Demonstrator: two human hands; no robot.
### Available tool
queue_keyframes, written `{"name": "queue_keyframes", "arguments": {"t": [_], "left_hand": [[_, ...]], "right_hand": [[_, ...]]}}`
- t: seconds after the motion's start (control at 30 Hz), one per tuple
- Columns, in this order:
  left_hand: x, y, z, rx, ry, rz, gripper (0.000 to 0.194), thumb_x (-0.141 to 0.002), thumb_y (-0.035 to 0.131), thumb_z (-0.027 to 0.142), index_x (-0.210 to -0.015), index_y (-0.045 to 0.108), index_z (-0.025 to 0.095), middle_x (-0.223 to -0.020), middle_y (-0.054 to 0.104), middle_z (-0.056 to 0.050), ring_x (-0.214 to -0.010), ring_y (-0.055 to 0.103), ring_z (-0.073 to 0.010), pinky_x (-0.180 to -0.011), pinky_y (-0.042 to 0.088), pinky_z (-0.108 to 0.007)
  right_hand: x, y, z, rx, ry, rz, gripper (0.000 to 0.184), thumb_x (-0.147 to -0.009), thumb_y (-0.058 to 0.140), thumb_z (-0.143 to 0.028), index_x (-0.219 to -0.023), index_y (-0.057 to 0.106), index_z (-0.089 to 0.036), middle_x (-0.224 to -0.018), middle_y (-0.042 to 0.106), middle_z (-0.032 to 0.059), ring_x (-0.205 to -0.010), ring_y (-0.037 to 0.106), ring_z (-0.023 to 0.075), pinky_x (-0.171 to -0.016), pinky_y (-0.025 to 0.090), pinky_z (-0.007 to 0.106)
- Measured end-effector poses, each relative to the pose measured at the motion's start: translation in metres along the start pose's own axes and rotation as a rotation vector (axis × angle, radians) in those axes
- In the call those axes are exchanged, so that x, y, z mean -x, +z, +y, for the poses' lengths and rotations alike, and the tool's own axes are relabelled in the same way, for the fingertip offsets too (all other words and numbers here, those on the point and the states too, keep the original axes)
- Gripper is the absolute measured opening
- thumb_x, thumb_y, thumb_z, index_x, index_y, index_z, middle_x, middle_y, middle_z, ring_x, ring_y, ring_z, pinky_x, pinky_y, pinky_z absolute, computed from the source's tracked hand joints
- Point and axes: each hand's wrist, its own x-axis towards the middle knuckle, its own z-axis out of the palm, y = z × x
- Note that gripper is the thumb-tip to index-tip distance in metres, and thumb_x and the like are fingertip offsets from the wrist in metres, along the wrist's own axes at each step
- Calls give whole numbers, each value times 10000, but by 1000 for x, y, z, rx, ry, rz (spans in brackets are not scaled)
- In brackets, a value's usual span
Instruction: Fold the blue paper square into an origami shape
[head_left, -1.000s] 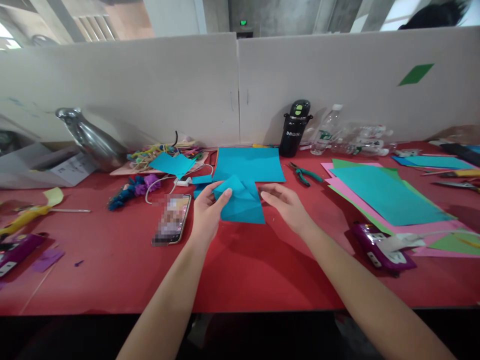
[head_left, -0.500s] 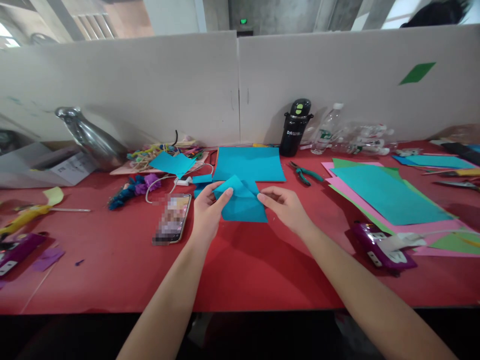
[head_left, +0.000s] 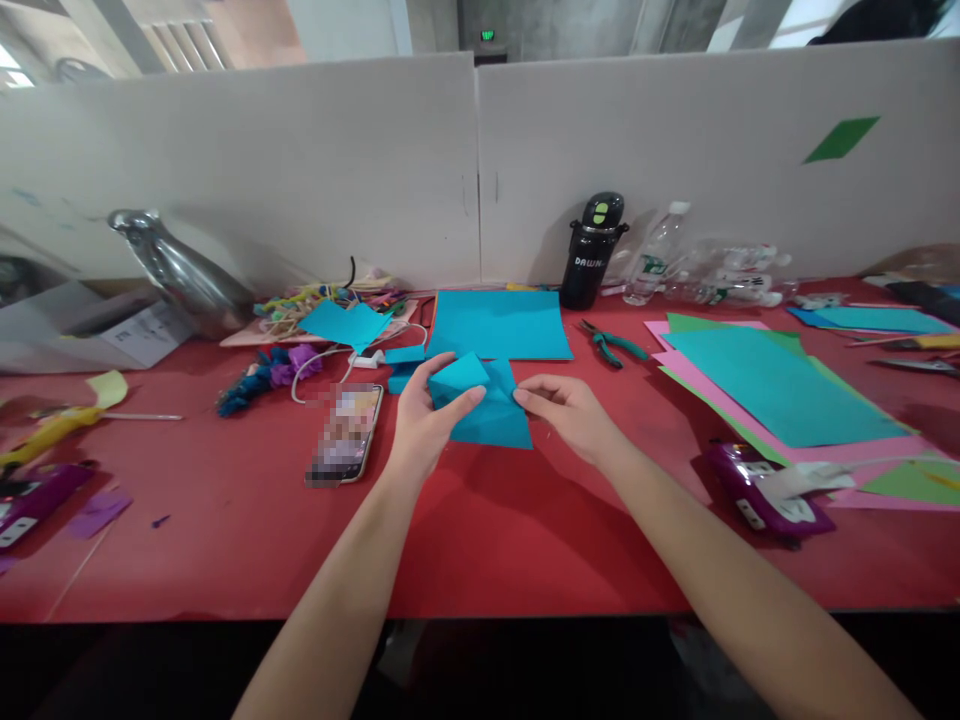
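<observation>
A blue sheet of paper (head_left: 491,428) is held up over the red table between both hands, its upper left part folded over into a flap (head_left: 460,374). My left hand (head_left: 427,408) grips its left side, thumb on the front and fingers behind. At the right edge, my right hand (head_left: 559,408) pinches the paper between thumb and fingertips. Behind it lies a larger stack of blue paper (head_left: 499,322). Small blue pieces (head_left: 405,355) lie just left of that stack.
A phone (head_left: 346,435) lies left of my left hand. Pliers (head_left: 613,345), a black bottle (head_left: 592,255) and plastic bottles (head_left: 656,255) are at the back right. Coloured paper sheets (head_left: 780,385) and a purple power strip (head_left: 765,500) sit right; a steel jug (head_left: 176,270) leans at left.
My left hand has shifted slightly right, its thumb sliding along the paper, and the folded flap has turned. My right hand stays at the paper's right edge.
</observation>
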Motion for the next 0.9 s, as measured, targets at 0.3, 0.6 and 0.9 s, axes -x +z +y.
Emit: {"name": "queue_keyframes", "arguments": {"t": [0.3, 0.6, 0.9], "left_hand": [[-1, -1, -4, -130, 68, 67, 777, -597, 902, 363, -1298, 583, 266, -1066, 676, -66, -885, 658, -240, -714, 563, -340], [0, -1, -6, -205, 85, 92, 756, -618, 892, 373, -1294, 577, 254, -1193, 648, -92, -976, 650, -265, -780, 553, -369], [0, -2, -7, -233, 94, 118, 745, -619, 892, 352, -1291, 587, 252, -1259, 623, -99, -1109, 621, -300, -882, 534, -405]], "right_hand": [[3, 1, -5, 136, -21, -1, 272, -786, 759, -453, -870, 761, -194, -744, 713, 27, -687, 620, 156, -687, 504, 319], [3, 4, -5, 145, -8, -11, 262, -773, 768, -450, -877, 776, -209, -812, 760, 38, -713, 686, 181, -727, 567, 363], [3, 3, -1, 212, -55, -6, 236, -775, 762, -433, -882, 766, -224, -840, 770, 32, -730, 706, 195, -731, 588, 378]]}}
